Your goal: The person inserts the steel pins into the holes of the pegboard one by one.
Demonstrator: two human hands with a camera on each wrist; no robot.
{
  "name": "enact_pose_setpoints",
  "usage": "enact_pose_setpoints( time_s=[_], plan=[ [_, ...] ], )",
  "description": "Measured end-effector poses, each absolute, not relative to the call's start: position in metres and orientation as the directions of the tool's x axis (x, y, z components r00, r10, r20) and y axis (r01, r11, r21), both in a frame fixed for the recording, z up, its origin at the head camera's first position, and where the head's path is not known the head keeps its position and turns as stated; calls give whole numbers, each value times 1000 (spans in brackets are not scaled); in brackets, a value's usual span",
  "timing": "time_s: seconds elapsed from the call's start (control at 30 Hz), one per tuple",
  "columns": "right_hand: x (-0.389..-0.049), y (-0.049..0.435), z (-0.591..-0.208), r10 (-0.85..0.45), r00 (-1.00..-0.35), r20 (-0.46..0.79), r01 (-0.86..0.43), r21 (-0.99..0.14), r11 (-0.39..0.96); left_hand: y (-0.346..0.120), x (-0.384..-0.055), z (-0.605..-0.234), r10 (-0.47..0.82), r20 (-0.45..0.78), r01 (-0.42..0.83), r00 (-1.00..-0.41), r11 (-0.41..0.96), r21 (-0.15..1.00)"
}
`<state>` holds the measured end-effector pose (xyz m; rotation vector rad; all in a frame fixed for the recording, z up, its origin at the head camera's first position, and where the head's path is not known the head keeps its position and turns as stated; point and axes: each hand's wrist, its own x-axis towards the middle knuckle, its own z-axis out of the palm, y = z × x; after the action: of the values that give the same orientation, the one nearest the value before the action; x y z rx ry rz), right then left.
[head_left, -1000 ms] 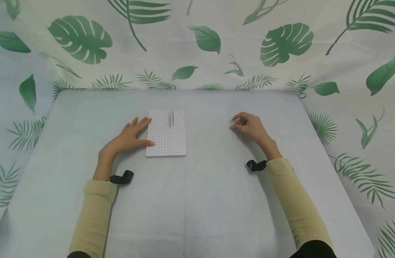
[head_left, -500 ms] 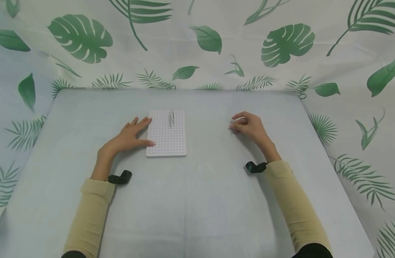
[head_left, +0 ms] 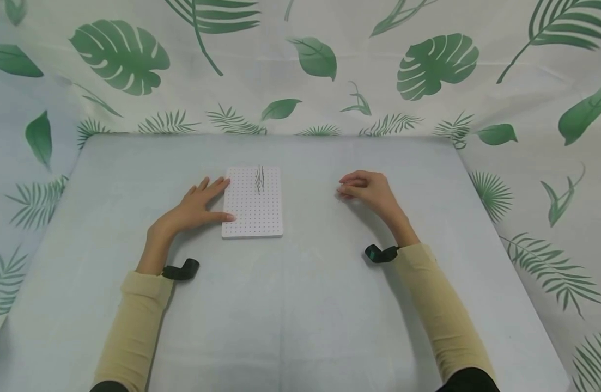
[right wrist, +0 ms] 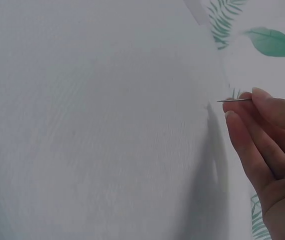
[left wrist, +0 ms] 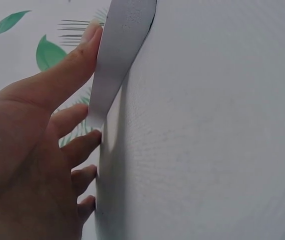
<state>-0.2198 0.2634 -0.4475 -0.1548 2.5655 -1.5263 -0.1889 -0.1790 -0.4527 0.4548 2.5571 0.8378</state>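
Note:
A white board (head_left: 253, 220) with rows of small holes lies left of the table's middle. Several thin dark needles (head_left: 260, 179) stand in it near its far end. My left hand (head_left: 194, 209) rests at the board's left side, fingers spread, thumb and fingertips touching its edge; the left wrist view shows the thumb against the board's side (left wrist: 117, 55). To the right of the board, low over the table, my right hand (head_left: 371, 190) pinches a needle (right wrist: 235, 100) between thumb and forefinger. The needle's thin tip sticks out past the fingertips in the right wrist view.
A pale cloth covers the table (head_left: 305, 305), and a leaf-printed sheet (head_left: 354, 54) hangs behind and at the sides. A black wrist camera (head_left: 182, 270) sits on the left wrist and another black wrist camera (head_left: 381, 253) on the right.
My right hand has moved left toward the board, with the needle held in the fingertips. The left hand and the board stay in place.

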Motion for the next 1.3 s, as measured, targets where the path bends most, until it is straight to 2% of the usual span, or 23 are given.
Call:
enact_pose_setpoints(
  time_s=[0.33,0.83,1.3],
  plan=[
    [-222,242,-445,-253,-967,-17,-97,-897,430,-180,-188,-452,424,-279,162,-862,751,640],
    [-225,207,-440,-282,-959,-15,-115,-892,438,-177,-189,-443,410,-329,119,-851,759,640],
    [-227,176,-439,-347,-937,32,-170,-911,376,-170,-196,-431,353,-425,55,-833,819,571]
  ],
)
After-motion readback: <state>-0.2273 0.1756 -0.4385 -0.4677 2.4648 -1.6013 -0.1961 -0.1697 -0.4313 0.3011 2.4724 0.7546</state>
